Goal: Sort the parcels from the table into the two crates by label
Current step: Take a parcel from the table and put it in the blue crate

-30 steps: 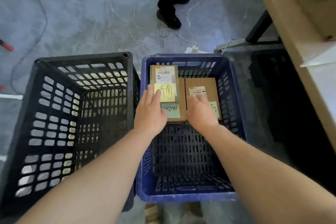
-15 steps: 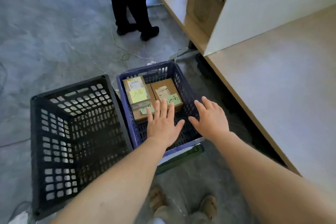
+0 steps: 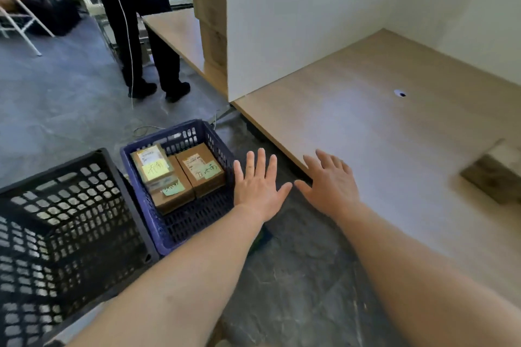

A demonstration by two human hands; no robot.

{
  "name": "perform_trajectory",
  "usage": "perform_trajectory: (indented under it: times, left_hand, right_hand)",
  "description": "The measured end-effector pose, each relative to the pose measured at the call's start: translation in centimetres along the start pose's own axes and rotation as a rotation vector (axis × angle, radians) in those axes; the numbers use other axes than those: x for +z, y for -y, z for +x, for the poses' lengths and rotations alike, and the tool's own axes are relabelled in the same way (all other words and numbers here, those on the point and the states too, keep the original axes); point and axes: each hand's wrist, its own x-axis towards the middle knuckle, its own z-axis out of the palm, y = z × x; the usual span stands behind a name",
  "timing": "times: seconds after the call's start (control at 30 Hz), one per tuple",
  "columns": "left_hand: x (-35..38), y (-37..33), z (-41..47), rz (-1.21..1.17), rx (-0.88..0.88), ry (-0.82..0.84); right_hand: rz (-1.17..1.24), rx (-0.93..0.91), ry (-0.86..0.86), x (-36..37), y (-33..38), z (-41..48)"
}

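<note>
Left hand (image 3: 258, 187) flat and empty beside blue crate (image 3: 180, 229), right hand (image 3: 331, 184) splayed, empty, at table (image 3: 394, 132) edge, three labelled parcels (image 3: 201, 169) seen in crate, black crate (image 3: 64, 234) alongside.

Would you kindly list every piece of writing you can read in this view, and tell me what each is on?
"南", second of two handwritten characters, first unclear: yellow note on the top parcel in the blue crate.
"南", last character, rest unclear: right green note on the right parcel.
Lower green note on the lower parcel: unreadable scrawl.
Printed shipping labels: too small to read.
</note>
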Motion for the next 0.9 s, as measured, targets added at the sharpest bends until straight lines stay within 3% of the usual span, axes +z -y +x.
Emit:
perform_trajectory:
  times: [0.47,0.9]
  left_hand:
    - [0.3,-20.4,-9.2,0.132,0.225,-0.08]
    - [2.0,-34.8,-11.1,0.193,0.54,-0.09]
  right_hand:
    - [-0.045,0.212,-0.193,-1.7,-17.2,-16.9]
    - [-0.068,0.495,-0.242,-1.6,-29.3,-26.5]
